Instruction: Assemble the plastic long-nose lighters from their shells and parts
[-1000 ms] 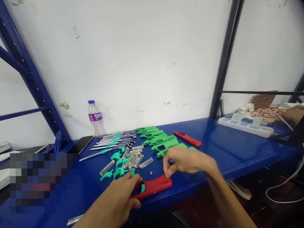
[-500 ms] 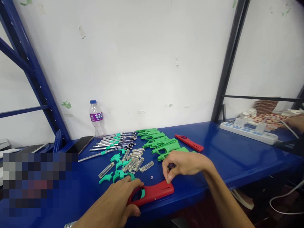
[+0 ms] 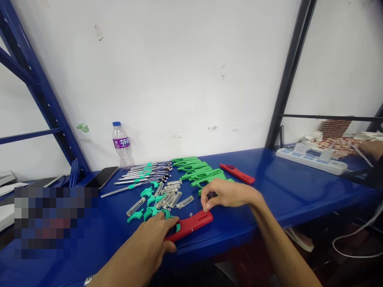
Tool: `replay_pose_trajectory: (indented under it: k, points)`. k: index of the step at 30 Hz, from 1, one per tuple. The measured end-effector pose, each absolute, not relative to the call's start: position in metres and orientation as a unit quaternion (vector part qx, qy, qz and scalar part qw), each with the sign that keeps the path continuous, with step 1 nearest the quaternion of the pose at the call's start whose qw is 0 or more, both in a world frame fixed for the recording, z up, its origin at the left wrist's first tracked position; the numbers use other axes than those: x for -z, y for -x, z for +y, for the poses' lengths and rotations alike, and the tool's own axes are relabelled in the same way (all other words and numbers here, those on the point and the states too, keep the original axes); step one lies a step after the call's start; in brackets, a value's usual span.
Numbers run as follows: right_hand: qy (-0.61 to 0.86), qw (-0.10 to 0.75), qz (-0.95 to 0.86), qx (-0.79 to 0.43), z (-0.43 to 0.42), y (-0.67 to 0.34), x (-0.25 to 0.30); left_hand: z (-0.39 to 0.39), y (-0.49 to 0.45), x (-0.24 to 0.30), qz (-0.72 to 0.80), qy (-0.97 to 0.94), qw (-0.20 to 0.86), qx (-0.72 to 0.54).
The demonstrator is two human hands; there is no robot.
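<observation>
A red plastic shell [image 3: 194, 224] lies near the front edge of the blue table [image 3: 287, 195], with a teal trigger piece set in its loop end. My left hand [image 3: 155, 235] rests on that loop end, fingers curled over it. My right hand [image 3: 225, 196] hovers at the shell's other end, fingertips pinched together on something small and dark. A tiny white part [image 3: 190, 215] lies on the table just behind the shell.
Behind lie green shells [image 3: 197, 171], another red shell [image 3: 237, 173], metal rods with teal collars [image 3: 143, 175], clear tubes [image 3: 167, 198] and loose teal triggers [image 3: 140, 215]. A water bottle [image 3: 121, 144] and phone [image 3: 101, 177] stand at the back left. A power strip [image 3: 311, 160] and another person's hand [image 3: 371, 149] are right.
My right hand has stayed pinched at the red shell's right end, shifting slightly. My left hand keeps its hold on the loop end. The view has tilted a little.
</observation>
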State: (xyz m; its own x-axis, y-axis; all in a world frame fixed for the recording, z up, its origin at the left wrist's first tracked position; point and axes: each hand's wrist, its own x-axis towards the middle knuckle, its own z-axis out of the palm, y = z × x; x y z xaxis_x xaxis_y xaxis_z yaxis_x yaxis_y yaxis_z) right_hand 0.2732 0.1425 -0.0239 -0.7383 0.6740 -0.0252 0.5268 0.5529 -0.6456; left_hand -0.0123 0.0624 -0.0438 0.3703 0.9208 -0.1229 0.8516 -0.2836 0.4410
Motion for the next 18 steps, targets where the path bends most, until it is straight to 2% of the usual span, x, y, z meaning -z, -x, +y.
replay_pose_trajectory:
  k: [7,11,15,18]
  points:
    - [0.348,0.159,-0.878,-0.288,0.121,-0.272,0.013,0.068,0.016,0.043,0.557,-0.805,0.193,-0.064]
    - [0.337,0.191,-0.878,-0.282,0.118,-0.276,0.007,0.07,0.012,0.042,0.554,-0.802,0.221,0.0]
    - [0.356,0.218,-0.876,-0.24,0.126,-0.274,0.011,0.067,0.018,0.053,0.53,-0.809,0.244,-0.072]
    - [0.355,0.215,-0.884,-0.213,0.13,-0.258,0.017,0.066,0.023,0.059,0.534,-0.803,0.254,-0.072]
